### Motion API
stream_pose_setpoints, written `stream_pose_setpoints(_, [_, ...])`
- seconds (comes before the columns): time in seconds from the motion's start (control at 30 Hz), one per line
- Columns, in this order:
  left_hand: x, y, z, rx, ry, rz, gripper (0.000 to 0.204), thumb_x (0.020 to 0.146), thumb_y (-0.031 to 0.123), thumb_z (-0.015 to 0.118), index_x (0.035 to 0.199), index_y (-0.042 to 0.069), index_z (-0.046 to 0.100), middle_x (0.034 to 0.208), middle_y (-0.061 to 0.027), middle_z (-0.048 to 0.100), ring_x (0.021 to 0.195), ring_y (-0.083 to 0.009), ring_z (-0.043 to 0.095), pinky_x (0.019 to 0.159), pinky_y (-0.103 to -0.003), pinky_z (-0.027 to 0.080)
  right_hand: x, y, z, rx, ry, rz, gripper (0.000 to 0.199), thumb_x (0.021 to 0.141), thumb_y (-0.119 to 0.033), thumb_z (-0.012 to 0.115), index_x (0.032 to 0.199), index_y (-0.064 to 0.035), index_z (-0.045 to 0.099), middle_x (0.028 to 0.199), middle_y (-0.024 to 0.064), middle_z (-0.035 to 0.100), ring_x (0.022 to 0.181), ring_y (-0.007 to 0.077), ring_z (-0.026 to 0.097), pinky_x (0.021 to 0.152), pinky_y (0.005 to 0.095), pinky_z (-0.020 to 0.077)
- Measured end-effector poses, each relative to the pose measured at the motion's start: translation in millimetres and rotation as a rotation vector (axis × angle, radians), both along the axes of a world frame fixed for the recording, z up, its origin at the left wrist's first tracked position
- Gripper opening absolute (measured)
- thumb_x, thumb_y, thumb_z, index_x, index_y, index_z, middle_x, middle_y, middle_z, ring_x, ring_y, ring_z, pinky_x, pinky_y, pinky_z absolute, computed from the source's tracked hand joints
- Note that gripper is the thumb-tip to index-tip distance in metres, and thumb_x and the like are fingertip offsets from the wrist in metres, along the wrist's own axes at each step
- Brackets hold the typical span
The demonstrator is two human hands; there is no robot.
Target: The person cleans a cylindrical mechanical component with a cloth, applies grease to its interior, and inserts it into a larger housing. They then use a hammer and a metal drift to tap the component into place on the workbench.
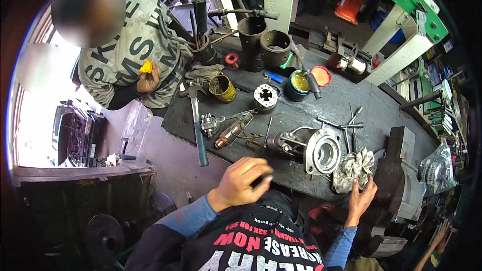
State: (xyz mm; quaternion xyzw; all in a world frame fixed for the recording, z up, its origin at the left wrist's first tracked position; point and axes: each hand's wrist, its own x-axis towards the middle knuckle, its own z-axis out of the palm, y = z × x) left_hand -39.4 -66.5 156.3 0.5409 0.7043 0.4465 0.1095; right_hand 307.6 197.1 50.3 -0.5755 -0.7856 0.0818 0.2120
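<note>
My left hand [246,179] hovers in front of the bench edge, fingers loosely curled and thumb apart, with nothing visible in it. At the near right edge, my right hand [360,198] has its fingers spread against a crumpled, grease-stained rag [350,171]. Left of the rag lies a metal housing [321,151] with a round bore facing me. Between it and the hammer [197,120] are a copper-tipped shaft-like part [232,133], a gear assembly [209,123] and a combination wrench [238,114]. A slotted cylindrical metal part [265,97] stands farther back.
A bench vise [399,170] stands at the right. Toward the back are a grease tub [299,86], its red lid [321,76], a yellow can [222,88], metal cylinders [252,42] and T-handle tools [346,125]. Across the bench, another person [135,50] holds something yellow.
</note>
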Motion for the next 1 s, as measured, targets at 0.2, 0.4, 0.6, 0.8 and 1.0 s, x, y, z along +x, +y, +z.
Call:
stream_pose_setpoints(0.2, [-78.3, -65.9, -67.3, -0.42, -0.197, 0.48, 0.019, 0.089, 0.009, 0.075, 0.107, 0.003, 0.073, 0.1, -0.0139, 0.071, 0.085, -0.0283, 0.073, 0.077, -0.04, 0.059, 0.1, 16.5, -30.1, -0.143, -0.075, -0.012, 0.028, 0.093, -0.019, 0.079, 0.114, -0.0006, 0.075, 0.111, 0.0215, 0.07, 0.106, 0.0399, 0.065, 0.096, 0.0474, 0.0509])
stream_pose_setpoints(0.4, [-172.9, -64.7, -75.6, -0.525, -0.047, 0.84, 0.042, 0.086, 0.031, 0.085, 0.113, 0.002, 0.072, 0.101, -0.017, 0.076, 0.095, -0.0379, 0.074, 0.085, -0.046, 0.058, 54.7, 56.6, -17.9, -0.223, 0.766, -0.258, 0.025, 0.109, -0.017, 0.062, 0.115, 0.0064, 0.07, 0.102, 0.0108, 0.073, 0.088, 0.017, 0.064, 0.086, 0.0361, 0.0542])
stream_pose_setpoints(0.6, [-172.8, -25.8, -98.1, -0.846, -0.096, 0.765, 0.082, 0.08, 0.048, 0.089, 0.137, -0.003, 0.059, 0.121, -0.0263, 0.074, 0.115, -0.044, 0.071, 0.097, -0.05, 0.058, 54.7, 55.0, 55.7, -0.323, 1.241, -0.165, 0.027, 0.112, -0.021, 0.059, 0.121, 0.0026, 0.067, 0.119, 0.0133, 0.074, 0.103, 0.0223, 0.072, 0.093, 0.0373, 0.0585])
stream_pose_setpoints(0.8, [-175.1, -27.3, -114.9, -0.697, -0.076, 0.913, 0.071, 0.074, 0.039, 0.091, 0.128, -0.003, 0.07, 0.114, -0.0251, 0.077, 0.108, -0.0388, 0.075, 0.096, -0.046, 0.059, 47.9, 28.4, 157.9, -0.243, 1.45, -0.258, 0.044, 0.113, -0.032, 0.055, 0.141, 0.0019, 0.062, 0.136, 0.0154, 0.068, 0.118, 0.0269, 0.069, 0.102, 0.0434, 0.0566])
stream_pose_setpoints(1.0, [-184.5, -52.2, -87.7, 0.123, -0.613, 0.684, 0.063, 0.084, 0.009, 0.088, 0.139, -0.005, 0.063, 0.113, -0.0125, 0.076, 0.102, -0.019, 0.072, 0.089, -0.032, 0.06, 76.6, -11.1, 171.9, 0.204, 1.513, -0.305, 0.047, 0.113, -0.021, 0.047, 0.154, 0.0002, 0.053, 0.156, 0.0217, 0.056, 0.134, 0.0386, 0.061, 0.118, 0.0536, 0.0462])
